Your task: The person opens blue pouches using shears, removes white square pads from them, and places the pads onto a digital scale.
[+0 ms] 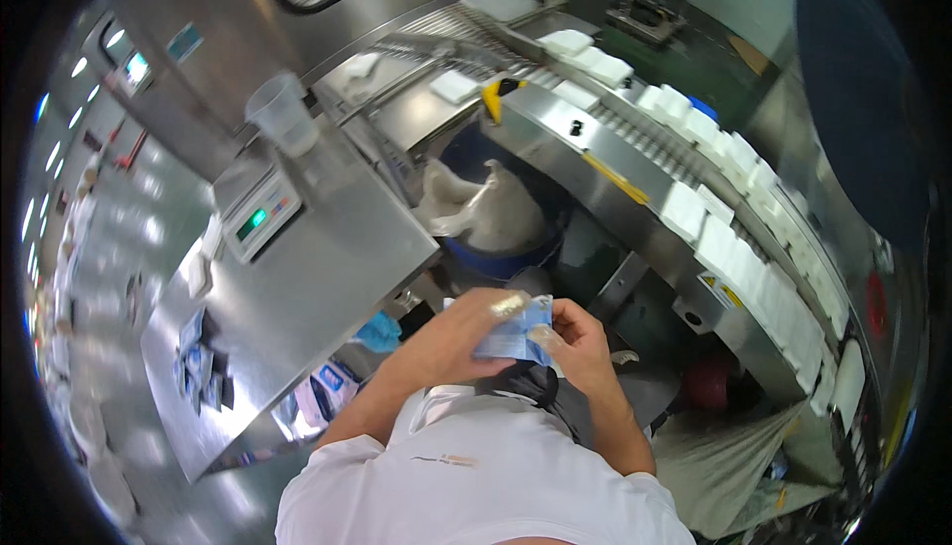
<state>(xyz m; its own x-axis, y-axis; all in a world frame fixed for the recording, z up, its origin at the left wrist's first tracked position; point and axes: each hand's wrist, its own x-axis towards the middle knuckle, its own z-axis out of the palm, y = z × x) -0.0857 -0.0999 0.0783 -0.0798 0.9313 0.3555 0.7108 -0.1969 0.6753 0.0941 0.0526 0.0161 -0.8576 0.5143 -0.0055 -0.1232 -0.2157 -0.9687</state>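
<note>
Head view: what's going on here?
A person holds a light-blue packet in front of the body, left hand on one side, right hand on the other. To the left, a steel table bears a scale, a clear jug and small pouches. To the right, white packs line a conveyor.

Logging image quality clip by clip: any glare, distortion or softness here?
Head view: white glare spots the glossy grey floor and flat steel table; head view: the long steel conveyor appears bowed, picture corners black; head view: fine detail on the flat light-blue packet is too soft to make out.
</note>
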